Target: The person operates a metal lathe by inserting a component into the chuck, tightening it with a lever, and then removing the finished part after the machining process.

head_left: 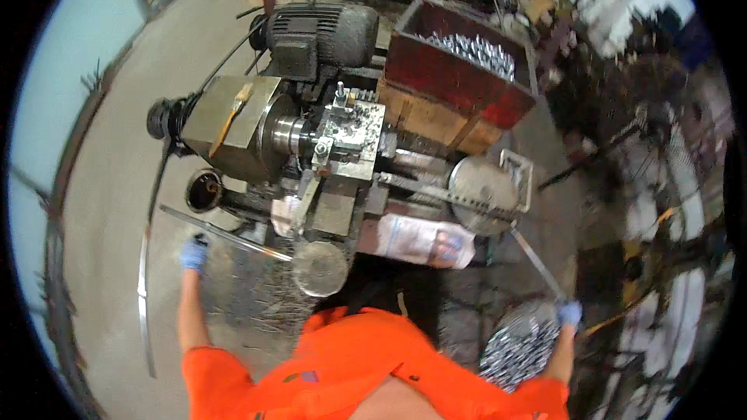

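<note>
A long thin metal rod [226, 235] runs slantwise across the lower left of the view, from a dark round opening at the machine's left end toward a round handwheel [320, 268] at the front of a metal lathe [311, 148]. The person's left hand [194, 253], in a blue glove, is closed around or resting on this rod near its lower left part — the picture is too blurred to tell which. The right hand [569, 313], also blue-gloved, is at the lower right, gripping the near end of a thin metal bar [535, 258] that slants up toward the lathe; just below this hand lies a heap of shiny metal parts [520, 346]. Both arms come up from the bottom edge in bright orange sleeves [358, 373]. The lathe fills the middle: a grey headstock on the left with a paintbrush [233, 115] lying on top, a tool post in the centre and a large round disc [482, 194] on the right. Behind it sits a dark electric motor [319, 35]. To the right of the motor stands a red wooden crate [459, 78] holding more shiny metal pieces. The concrete floor [117, 187] stretches away to the left — metal shavings are scattered near the machine's base.
</note>
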Action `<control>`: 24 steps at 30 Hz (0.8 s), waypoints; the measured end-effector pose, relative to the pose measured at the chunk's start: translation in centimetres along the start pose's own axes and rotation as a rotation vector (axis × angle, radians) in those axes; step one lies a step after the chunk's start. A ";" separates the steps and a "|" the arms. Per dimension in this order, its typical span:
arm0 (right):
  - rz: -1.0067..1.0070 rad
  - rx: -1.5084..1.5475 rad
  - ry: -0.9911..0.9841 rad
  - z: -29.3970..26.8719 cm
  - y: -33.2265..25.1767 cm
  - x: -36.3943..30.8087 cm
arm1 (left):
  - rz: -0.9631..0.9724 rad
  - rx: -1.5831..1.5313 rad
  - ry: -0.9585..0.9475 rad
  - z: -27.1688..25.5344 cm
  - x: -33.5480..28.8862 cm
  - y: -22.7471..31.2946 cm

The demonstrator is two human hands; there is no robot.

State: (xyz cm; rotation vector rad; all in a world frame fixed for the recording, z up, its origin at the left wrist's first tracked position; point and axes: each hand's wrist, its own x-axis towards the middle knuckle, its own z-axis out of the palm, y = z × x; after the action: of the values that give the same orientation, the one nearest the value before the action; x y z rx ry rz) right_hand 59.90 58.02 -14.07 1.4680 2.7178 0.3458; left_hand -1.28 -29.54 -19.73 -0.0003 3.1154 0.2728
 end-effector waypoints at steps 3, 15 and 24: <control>0.296 -0.035 -0.102 1.6 3.2 -0.4 | -0.360 -1.013 0.146 -3.4 -0.1 -0.7; 0.457 0.186 -0.208 0.5 1.9 -8.1 | -0.682 -0.964 0.553 -2.3 5.7 11.6; 0.506 0.086 -0.167 0.1 0.6 -9.4 | -0.609 -0.984 0.560 -3.3 4.8 13.0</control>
State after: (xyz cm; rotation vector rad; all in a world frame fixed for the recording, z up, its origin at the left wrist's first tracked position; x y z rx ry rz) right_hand 65.57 50.56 -14.71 2.0942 2.2292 0.1079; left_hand -6.15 -17.30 -14.24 -1.1441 2.8118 1.9438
